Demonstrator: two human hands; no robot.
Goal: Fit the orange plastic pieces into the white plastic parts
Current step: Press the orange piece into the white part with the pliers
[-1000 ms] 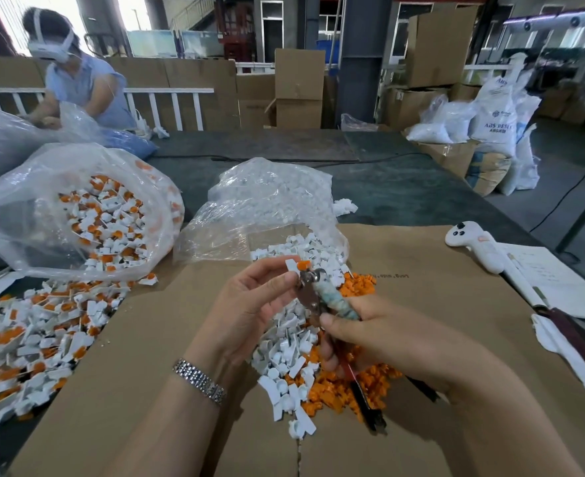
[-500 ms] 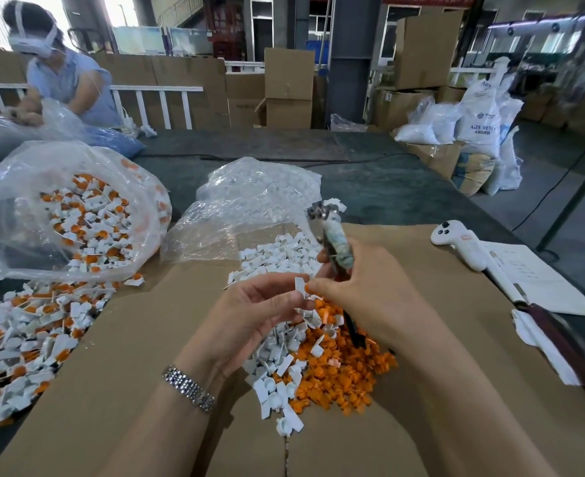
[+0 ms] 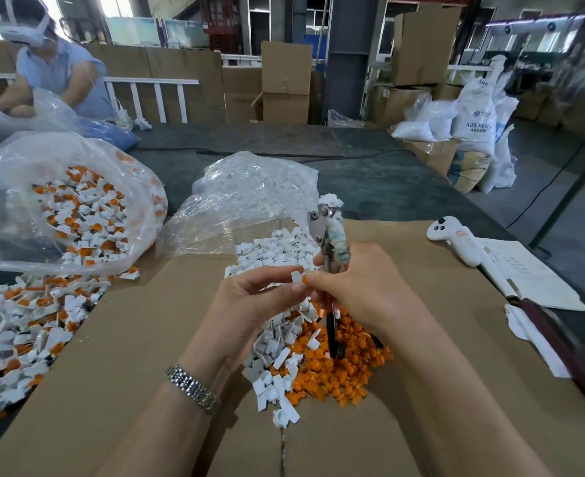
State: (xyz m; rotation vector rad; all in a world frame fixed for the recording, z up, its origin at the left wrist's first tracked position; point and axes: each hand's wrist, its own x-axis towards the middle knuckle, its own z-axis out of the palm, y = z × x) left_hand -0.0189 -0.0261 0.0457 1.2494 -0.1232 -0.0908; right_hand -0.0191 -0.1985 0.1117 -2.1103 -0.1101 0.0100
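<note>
Head view: many fitted pieces (image 3: 26,325) are heaped at left; loose piles remain at centre. A white part (image 3: 297,277) is pinched by left hand (image 3: 249,304); pliers (image 3: 329,242) and orange piece (image 3: 305,279) are gripped by right hand (image 3: 360,287).

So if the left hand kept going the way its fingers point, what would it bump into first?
Probably the right hand: the left hand holds a white part toward it, fingertips nearly meeting, though depth is unclear.

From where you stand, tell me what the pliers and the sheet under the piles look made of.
Pliers: bare steel head by its grey shine and rivets; one handle looks wrapped in worn pale tape or cloth, the lower handles seem coated in dark and red plastic. The right hand grips them.
Sheet: brown corrugated cardboard, matte, with a seam between its flaps near the front edge.
</note>
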